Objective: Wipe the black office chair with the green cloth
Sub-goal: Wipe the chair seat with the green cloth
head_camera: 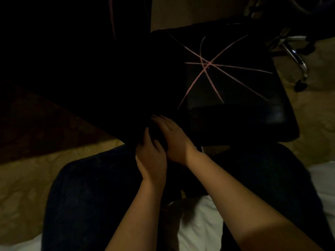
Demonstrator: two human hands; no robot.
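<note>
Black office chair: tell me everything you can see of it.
The black office chair has a squarish padded seat of smooth, shiny material like leather, with pink lines crossing in a star at its middle. It is seen from above on a tan floor. To the left it fades into darkness. The right hand lies flat on its near edge, the left hand beside it.

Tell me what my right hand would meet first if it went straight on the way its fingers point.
Probably the black office chair: the right hand points up and left along its dark surface, toward what looks like the backrest. Too dark to judge depth.
</note>
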